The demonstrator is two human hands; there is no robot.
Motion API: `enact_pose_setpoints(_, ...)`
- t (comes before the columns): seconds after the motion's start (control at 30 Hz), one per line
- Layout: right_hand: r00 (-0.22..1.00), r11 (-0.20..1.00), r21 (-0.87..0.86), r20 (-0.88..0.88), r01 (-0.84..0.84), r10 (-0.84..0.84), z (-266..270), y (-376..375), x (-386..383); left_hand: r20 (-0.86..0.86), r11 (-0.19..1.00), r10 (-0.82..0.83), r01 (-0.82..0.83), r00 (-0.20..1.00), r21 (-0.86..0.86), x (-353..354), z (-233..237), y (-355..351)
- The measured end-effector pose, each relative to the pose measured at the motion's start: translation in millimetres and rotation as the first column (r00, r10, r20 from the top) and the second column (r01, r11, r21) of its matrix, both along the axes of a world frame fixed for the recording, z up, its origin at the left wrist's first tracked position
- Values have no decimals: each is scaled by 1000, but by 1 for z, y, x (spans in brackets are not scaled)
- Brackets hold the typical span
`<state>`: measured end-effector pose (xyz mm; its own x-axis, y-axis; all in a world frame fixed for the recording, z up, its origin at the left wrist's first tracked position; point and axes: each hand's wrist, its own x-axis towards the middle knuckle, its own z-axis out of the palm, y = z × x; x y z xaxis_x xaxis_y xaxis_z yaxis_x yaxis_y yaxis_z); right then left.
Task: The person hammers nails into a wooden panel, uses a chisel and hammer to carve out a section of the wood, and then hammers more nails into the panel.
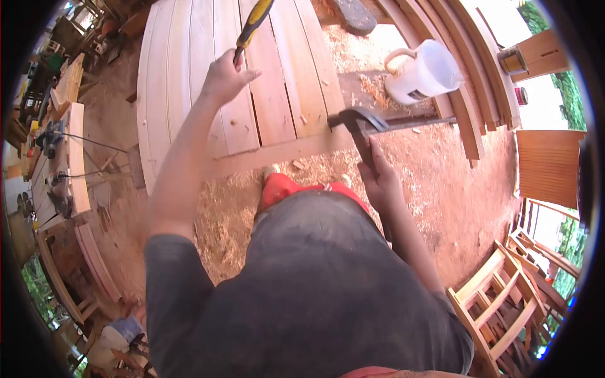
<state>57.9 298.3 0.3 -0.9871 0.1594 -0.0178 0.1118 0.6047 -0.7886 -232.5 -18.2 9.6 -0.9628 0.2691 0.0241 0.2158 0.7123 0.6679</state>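
My left hand (225,78) is closed on the metal shaft end of a screwdriver-like tool (257,22) with a yellow and black handle, which points up and away above the planks. Below it lies a panel of pale wooden boards (271,94) with dark gaps between some of them. My right hand (381,179) is wrapped round the handle of a claw hammer (360,129), its head raised near the panel's right front corner. A few small chips lie on the boards.
A white plastic jug (423,72) stands right of the panel, near long stacked timbers (463,82). Wood shavings (220,220) cover the ground. At the left is a bench (77,157) with power tools and cords; a wooden frame (498,302) leans at the lower right.
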Motion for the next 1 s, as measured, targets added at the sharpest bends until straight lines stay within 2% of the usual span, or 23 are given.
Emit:
enact_pose_setpoints(0.03, 998, 1000, -18, 55, 14, -13, 3, -1, 2, 17, 998, -2, 2, 1000, -57, -2, -7, 2)
enact_pose_setpoints(0.07, 1000, 1000, 16, -18, 5, -5, 2, -1, 1, 24, 994, -4, 7, 1000, -113, -7, -11, 4)
enact_pose_setpoints(0.1, 1000, 1000, 26, -5, -4, 4, 5, -2, 0, 30, 986, -7, 12, 1000, -168, -12, -15, 5)
enact_pose_setpoints(0.13, 1000, 999, 34, 5, -13, 13, 11, -3, -1, 11, 982, 21, -19, 1000, -189, -12, -21, 7)
enact_pose_setpoints(0.23, 998, 998, 5, 0, -63, 63, 28, -14, -14, 126, 973, 25, 5, 992, -231, -18, -18, 3)
enact_pose_setpoints(0.27, 997, 996, -12, -4, -83, 83, 32, -19, -19, 130, 972, 26, 5, 991, -234, -20, -22, 2)
enact_pose_setpoints(0.37, 987, 984, 83, -3, -159, 160, 38, -33, -43, 135, 970, 28, 6, 990, -242, -24, -26, 2)
enact_pose_setpoints(0.4, 982, 976, 137, -52, -172, 181, 31, -37, -50, 139, 969, 25, 10, 990, -246, -23, -23, 2)
enact_pose_setpoints(0.5, 952, 951, 143, -99, -274, 289, 30, -44, -74, 118, 969, 3, 26, 993, -244, -24, -25, 1)
enact_pose_setpoints(0.7, 943, 910, 249, 41, -330, 331, 26, -48, -91, 153, 972, -15, 51, 988, -231, -27, -23, 2)
enact_pose_setpoints(0.83, 947, 921, 221, 41, -321, 320, 26, -50, -89, 173, 971, 7, 35, 985, -238, -26, -22, 2)
enact_pose_setpoints(0.9, 951, 928, 206, 58, -309, 304, 26, -48, -88, 131, 971, -12, 43, 991, -235, -26, -26, 1)
enact_pose_setpoints(1.0, 960, 966, 5, -113, -257, 256, 46, -51, -78, 123, 958, -39, 73, 992, -279, -32, -31, 3)
